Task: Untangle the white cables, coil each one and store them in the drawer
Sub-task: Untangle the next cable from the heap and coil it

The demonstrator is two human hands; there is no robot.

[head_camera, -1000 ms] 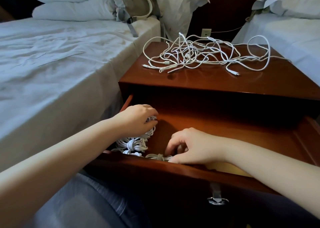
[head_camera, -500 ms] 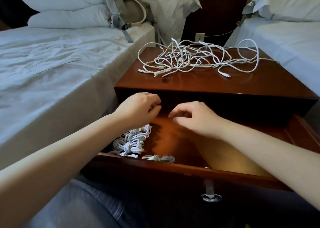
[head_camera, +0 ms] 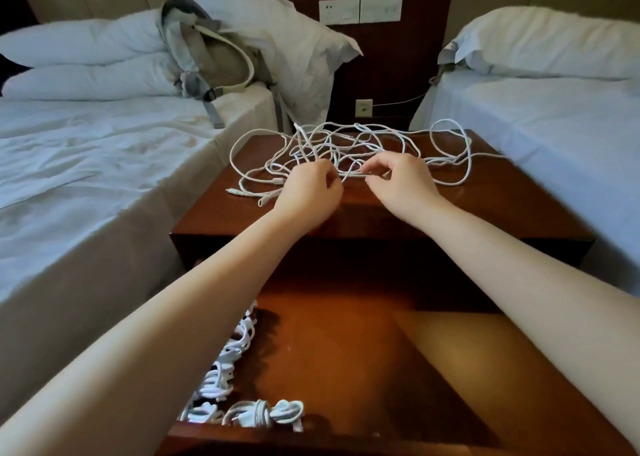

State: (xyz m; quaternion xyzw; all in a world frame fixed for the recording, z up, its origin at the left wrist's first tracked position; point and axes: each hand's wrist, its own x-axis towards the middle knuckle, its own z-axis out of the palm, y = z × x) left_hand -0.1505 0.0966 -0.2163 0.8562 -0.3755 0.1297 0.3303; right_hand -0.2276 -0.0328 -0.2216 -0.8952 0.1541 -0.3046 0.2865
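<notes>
**Both hands at the tangle on the nightstand**

Head view: I see the left hand and right hand close together over the near edge of the tangled cables. These lie in loose white loops across the back half of the nightstand. The right hand pinches a single strand between thumb and forefinger, the other fingers curled. The left hand's fingers are curled in on the strands beside it, and a short length of cable runs between the two hands. Below my forearms the drawer stands pulled out. The coiled cables lie bundled along its left side and near front corner. A bed flanks the nightstand on the left with a backpack propped against its pillows. A second bed stands on the right.
</notes>
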